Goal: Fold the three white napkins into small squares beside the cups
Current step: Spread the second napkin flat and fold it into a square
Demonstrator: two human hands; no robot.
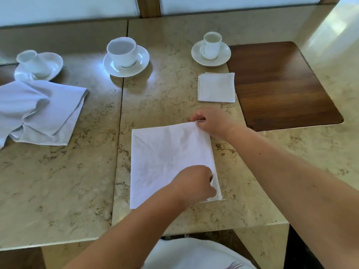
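Here both hands (208,123) (196,181) pinch the napkin's (165,158) right edge; far and near corners.

Café: marble tables (58,181), saucered cups (122,52).

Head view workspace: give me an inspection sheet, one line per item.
Surface: beige marble-look table with a seam; dark wooden inset panel at right.
Job's things: small folded white square napkin below the right cup; half-folded white napkin at centre; rumpled unfolded white napkin at left.
Clutter: three white cups on saucers, left cup, middle cup, right cup.
Grips: left hand pinches the half-folded napkin's near right edge; right hand pinches its far right corner.
Cables: nothing seen.
Surroundings: pale wall panels with a wooden post behind the table.
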